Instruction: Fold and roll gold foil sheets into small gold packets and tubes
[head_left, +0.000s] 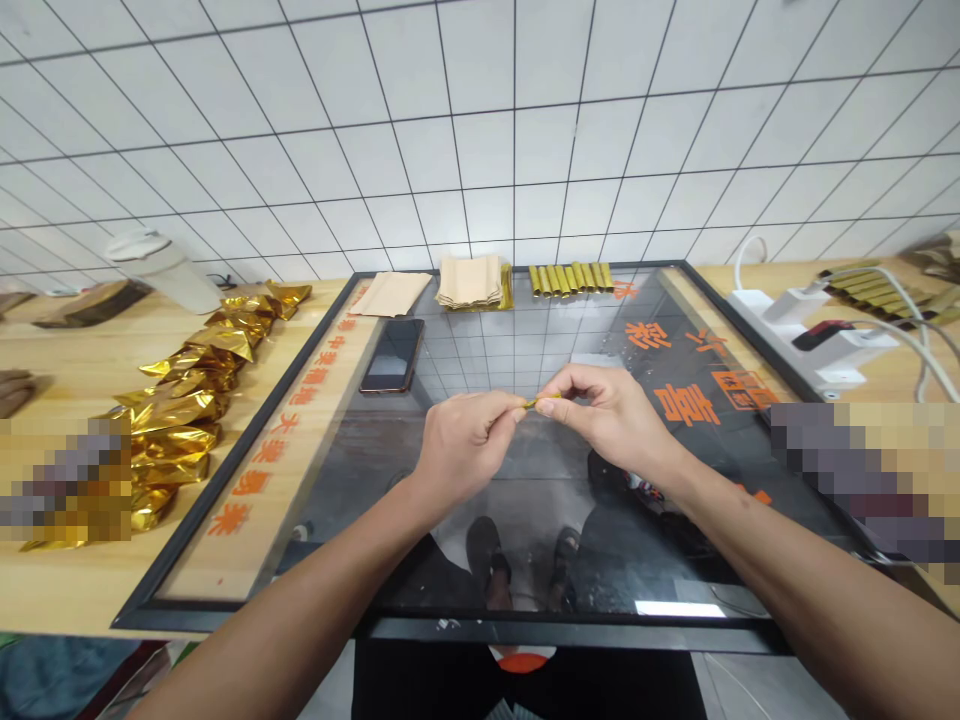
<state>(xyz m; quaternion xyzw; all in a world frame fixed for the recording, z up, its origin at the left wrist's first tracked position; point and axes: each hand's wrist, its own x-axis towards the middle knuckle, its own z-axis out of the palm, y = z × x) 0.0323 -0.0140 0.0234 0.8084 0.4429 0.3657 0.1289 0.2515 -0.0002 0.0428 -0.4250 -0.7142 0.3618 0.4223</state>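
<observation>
Both my hands meet above the middle of a dark glass panel in a black frame (510, 520). Between them is a thin gold foil roll (540, 402), mostly covered by the fingers. My left hand (466, 440) pinches its left end between thumb and forefinger. On the other end, my right hand (606, 408) is closed in a similar pinch. Beyond the hands, a row of gold rolls (573, 280) lies along the panel's far edge. Left of that row sits a stack of brown paper pieces (470, 283), with gold foil showing at its side.
A phone (393, 355) and a flat brown paper piece (391, 293) lie at the panel's far left. Crumpled gold foil packets (184, 405) line the wooden table beside a lidded cup (169, 272). To the right are a white power strip (806, 335) with cables and more gold rolls (874, 292).
</observation>
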